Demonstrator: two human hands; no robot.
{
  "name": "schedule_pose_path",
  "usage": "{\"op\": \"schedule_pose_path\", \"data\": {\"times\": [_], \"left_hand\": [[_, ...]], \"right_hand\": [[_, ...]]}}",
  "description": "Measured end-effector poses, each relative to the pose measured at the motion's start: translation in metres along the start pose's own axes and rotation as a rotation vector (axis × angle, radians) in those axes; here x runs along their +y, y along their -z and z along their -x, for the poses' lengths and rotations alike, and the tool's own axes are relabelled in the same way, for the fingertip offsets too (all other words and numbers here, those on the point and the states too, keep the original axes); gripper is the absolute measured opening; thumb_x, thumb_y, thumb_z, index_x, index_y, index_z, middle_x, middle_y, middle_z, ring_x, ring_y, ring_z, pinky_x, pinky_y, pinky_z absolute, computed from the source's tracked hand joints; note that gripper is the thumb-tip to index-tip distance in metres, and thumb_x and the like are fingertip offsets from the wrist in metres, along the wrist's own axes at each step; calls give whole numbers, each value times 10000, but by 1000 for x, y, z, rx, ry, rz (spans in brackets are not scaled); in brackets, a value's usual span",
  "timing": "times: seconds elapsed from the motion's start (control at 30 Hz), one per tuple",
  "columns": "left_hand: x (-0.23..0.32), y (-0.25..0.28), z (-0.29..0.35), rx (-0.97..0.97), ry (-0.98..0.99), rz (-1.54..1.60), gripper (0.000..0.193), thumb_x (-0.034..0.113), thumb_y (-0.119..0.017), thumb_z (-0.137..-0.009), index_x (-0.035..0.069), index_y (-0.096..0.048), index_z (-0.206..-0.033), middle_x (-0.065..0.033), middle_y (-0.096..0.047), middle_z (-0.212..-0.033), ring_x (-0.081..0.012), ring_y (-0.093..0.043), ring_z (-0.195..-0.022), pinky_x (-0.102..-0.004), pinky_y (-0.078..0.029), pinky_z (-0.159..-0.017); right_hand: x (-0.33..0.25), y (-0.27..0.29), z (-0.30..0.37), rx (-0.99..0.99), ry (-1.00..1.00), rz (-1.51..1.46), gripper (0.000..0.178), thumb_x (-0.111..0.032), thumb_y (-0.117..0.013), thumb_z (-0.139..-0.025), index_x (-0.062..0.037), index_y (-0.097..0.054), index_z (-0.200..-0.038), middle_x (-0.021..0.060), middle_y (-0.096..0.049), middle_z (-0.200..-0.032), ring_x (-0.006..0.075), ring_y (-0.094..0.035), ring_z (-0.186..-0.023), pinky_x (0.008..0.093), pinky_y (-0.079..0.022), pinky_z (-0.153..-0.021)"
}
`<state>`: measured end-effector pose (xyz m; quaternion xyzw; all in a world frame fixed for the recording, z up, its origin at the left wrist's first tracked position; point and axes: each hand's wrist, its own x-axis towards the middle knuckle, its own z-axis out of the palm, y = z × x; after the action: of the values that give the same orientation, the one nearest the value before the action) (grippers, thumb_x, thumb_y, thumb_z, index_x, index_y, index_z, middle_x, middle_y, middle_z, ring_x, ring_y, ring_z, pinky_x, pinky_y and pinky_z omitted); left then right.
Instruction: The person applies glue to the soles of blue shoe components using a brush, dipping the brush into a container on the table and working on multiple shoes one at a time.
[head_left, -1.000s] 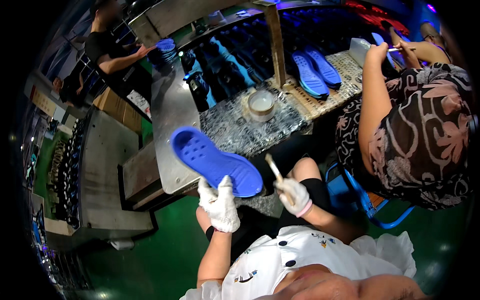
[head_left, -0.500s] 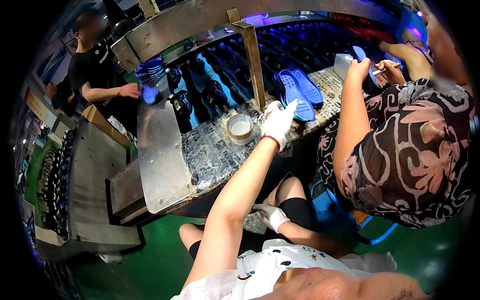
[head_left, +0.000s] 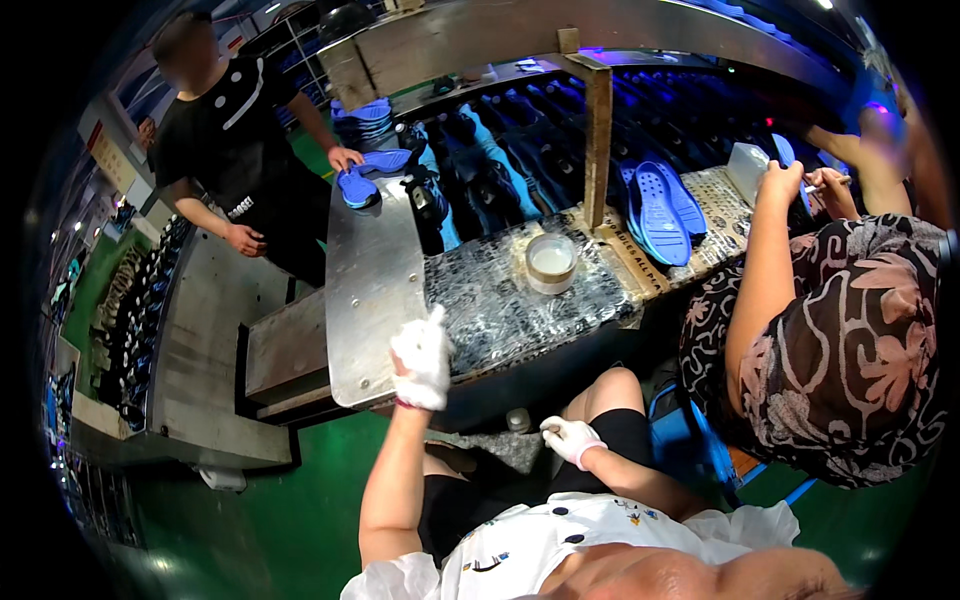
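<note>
My left hand, in a white glove, hovers over the near edge of the bench, by its bare metal end. Its fingers are loosely apart with nothing in them. My right hand, also in a white glove, is low at my lap by my thigh, fingers loosely spread and nothing visible in them. Beside it is a grey cloth. A round tub with pale contents stands on the plastic-wrapped bench top. Farther right, blue shoe soles lean together next to a wooden post.
Shoe uppers line the conveyor behind the bench. At the left, a standing person touches blue soles on the metal plate. On my right, a seated person holds a blue sole and a thin tool. A small jar is below the bench.
My left hand has moved from beside the blue soles leftward and nearer, toward the metal end. My right hand has lifted slightly off the cloth. The standing person has set down a sole.
</note>
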<state>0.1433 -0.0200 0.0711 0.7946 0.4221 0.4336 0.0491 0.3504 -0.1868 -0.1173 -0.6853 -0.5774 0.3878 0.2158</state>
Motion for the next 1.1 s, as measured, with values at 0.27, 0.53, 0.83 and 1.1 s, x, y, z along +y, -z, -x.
{"op": "schedule_pose_path", "data": {"times": [0.27,0.53,0.83,1.1], "left_hand": [[-72,3,17,78,530,65,349,318,-609,-908,-22,-635,-837,-135,-624,-783,-257,-595,-752,-386,-459,-695],[-57,2,-5,-72,201,-544,769,589,-614,-811,70,-465,-1358,-237,-335,-1464,-435,-276,-1365,-549,-175,-1122],[-73,-3,-12,-90,166,-396,233,279,-619,-815,46,-631,-806,-140,-630,-908,-358,-578,-916,-440,-472,-819],[0,12,79,199,484,408,141,42,-744,-745,35,-634,-834,-201,-427,-1408,-253,-552,-1077,-336,-464,-869]], "right_hand": [[5,-6,-1,-29,-5,12,259,-365,-552,-879,-211,-626,-1073,156,-684,-954,375,-639,-920,445,-510,-825],[14,-11,-5,-59,-27,41,273,-365,-555,-879,-189,-626,-1075,148,-687,-961,365,-639,-930,431,-511,-825],[13,-8,-1,-35,-22,12,269,-347,-562,-877,-172,-633,-1068,132,-693,-957,343,-648,-935,406,-512,-830],[23,-9,0,-11,-27,-33,244,-341,-565,-878,-211,-637,-1072,142,-683,-969,354,-641,-942,408,-506,-830]]}}
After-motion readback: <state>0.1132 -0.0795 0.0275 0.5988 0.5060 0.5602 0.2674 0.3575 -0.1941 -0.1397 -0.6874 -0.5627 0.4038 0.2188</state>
